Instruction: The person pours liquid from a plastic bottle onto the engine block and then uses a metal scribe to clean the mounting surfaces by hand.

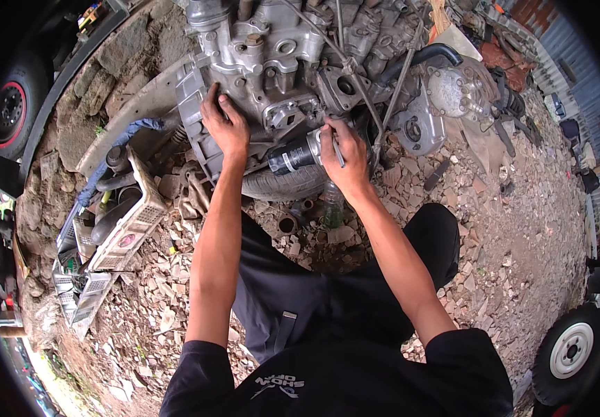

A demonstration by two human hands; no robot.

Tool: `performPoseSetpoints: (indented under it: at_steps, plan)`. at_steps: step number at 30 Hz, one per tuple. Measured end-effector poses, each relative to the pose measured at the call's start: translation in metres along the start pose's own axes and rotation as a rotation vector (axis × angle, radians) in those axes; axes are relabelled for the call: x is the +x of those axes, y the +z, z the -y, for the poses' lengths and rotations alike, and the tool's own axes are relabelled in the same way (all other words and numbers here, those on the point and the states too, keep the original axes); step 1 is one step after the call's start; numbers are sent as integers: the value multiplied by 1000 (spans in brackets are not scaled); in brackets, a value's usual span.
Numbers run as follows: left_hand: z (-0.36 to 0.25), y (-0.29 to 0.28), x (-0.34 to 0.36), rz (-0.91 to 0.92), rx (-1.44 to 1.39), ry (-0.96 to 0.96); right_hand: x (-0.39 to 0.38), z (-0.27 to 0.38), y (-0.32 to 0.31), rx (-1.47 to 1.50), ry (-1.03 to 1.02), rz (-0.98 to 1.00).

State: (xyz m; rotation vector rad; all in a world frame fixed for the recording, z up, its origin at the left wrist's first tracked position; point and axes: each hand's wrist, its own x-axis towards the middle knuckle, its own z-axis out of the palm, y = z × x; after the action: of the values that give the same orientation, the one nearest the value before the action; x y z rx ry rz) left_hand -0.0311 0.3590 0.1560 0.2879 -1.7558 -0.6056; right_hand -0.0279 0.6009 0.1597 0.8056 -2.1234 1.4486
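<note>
A large grey metal engine (272, 52) fills the top middle in front of me. My left hand (225, 126) rests against its lower left side, fingers apart, holding nothing. My right hand (344, 151) is closed round a slim metal tool (339, 154); its upper end is hidden by my fingers, so I cannot tell its kind. The fingertips of this hand are close to the engine's lower edge, beside an oval metal housing (285, 117) with an opening. Just left of the right hand, a black cylinder like an oil filter (292, 157) lies sideways below that housing.
A tyre (282, 185) lies under the engine. On the left, a broken plastic crate (133, 215) holds hoses and parts. A clear bottle (333, 208) stands between my knees and the engine. Removed metal covers (453, 94) lie at the right. Rubble covers the ground.
</note>
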Motion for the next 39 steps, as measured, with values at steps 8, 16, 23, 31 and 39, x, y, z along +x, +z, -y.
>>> performPoseSetpoints:
  at_steps: [8, 16, 23, 31, 39]
  plan:
    - [1, 1, 4, 41, -15, 27, -35, -46, 26, 25, -15, -21]
    - [-49, -8, -10, 55, -36, -61, -25, -46, 35, -40, -75, -56]
    - [-74, -4, -59, 127, -138, 108, -21, -36, 41, -208, -141, -123]
    - [-113, -13, -47, 255, -733, -622, -22, -29, 36, -142, -124, -54]
    - [-90, -19, -40, 209, -928, -1298, -20, -17, 30, -200, -121, 19]
